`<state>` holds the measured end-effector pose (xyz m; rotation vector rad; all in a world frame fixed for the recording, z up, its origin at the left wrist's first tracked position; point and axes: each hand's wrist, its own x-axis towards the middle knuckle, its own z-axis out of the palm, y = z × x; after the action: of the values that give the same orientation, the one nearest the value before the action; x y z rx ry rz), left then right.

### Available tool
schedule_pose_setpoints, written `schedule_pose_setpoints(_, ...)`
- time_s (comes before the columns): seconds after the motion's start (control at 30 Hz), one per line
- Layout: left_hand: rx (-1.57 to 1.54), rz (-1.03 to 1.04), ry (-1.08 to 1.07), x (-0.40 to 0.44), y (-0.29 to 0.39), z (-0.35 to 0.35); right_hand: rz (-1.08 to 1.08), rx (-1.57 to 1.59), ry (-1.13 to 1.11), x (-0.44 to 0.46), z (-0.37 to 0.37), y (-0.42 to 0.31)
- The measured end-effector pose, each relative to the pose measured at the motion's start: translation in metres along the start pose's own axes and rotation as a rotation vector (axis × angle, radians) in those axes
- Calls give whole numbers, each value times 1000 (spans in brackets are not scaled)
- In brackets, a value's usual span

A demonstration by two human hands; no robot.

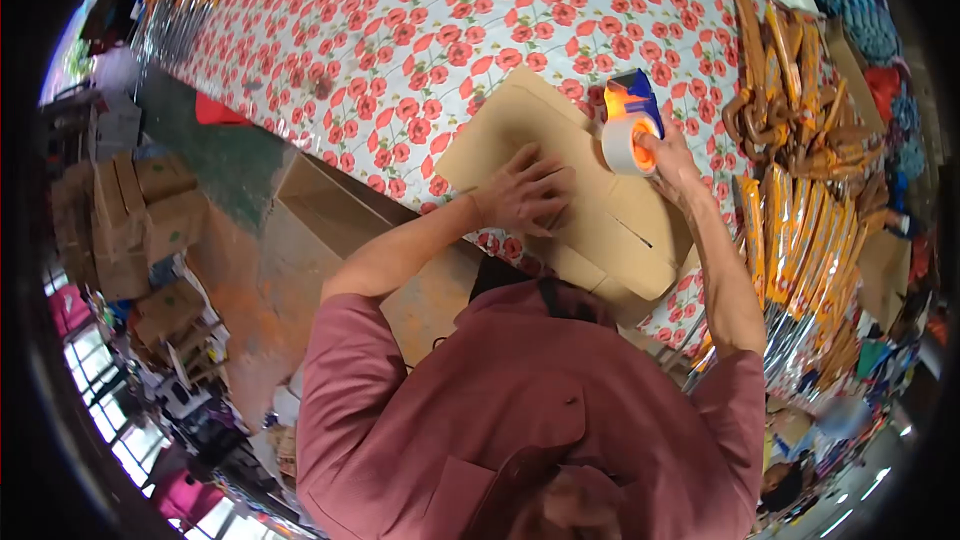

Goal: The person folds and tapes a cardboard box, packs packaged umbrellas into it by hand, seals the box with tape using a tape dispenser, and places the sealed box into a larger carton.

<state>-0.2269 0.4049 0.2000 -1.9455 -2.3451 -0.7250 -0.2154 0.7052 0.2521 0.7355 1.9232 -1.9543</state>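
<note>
A brown cardboard box [590, 205] lies at an angle near the table's front edge, its flaps folded over. My left hand [527, 192] rests on the cardboard with its fingers spread. At the box's right side, my right hand [668, 158] grips a tape dispenser [634, 100] with a blue and orange body. The roll of pale tape [626, 145] on it faces me, close above the box's right edge. Part of the dispenser's handle is hidden behind my fingers.
A table covered in a red poppy-print cloth [400, 50] stretches ahead. Bundles of orange-and-brown wrapped items [800, 230] lie on the right, with curved brown handles [780, 120] above. An open carton [335, 202] stands below the left edge; stacked cardboard boxes [135, 210] are farther left.
</note>
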Motion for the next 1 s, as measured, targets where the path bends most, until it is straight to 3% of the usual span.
schedule_pose_setpoints(0.23, 75, 10, -85, -1, 1, -8, -172, -418, -320, 1, 84, -138)
schedule_pose_setpoints(0.3, 94, 23, -33, -3, 0, -11, -430, -756, -395, 9, 126, -160)
schedule_pose_setpoints(0.4, 94, 17, 17, -5, 0, -3, -309, -1302, -522, 17, 207, -186)
schedule_pose_setpoints(0.47, 38, 21, 39, -8, -3, 2, -258, -1494, -686, 50, 251, -176)
schedule_pose_setpoints(0.5, 11, 26, 49, -8, -4, 6, -260, -1493, -717, 59, 272, -177)
schedule_pose_setpoints(0.53, -23, 4, 188, -8, -2, 17, -277, -1484, -741, 57, 294, -187)
schedule_pose_setpoints(0.63, -66, 41, 165, -8, -8, 9, -272, -1411, -593, 74, 345, -190)
schedule_pose_setpoints(0.7, -50, 38, 167, -10, -8, 12, -186, -1953, -971, 105, 360, -151)
schedule_pose_setpoints(0.77, -3, 36, 165, -11, -5, 17, 13, -1833, -884, 101, 349, -133)
schedule_pose_setpoints(0.83, 18, 10, 101, -10, -6, 19, 234, -1901, -975, 106, 358, -136)
schedule_pose_setpoints(0.93, 4, 36, 69, -11, -5, 12, 258, -2001, -957, 116, 359, -121)
schedule_pose_setpoints(0.97, -13, 9, 38, -16, -5, 15, 93, -1871, -956, 100, 349, -136)
schedule_pose_setpoints(1.0, -34, 3, 11, -19, -5, 20, 19, -1934, -1098, 109, 346, -128)
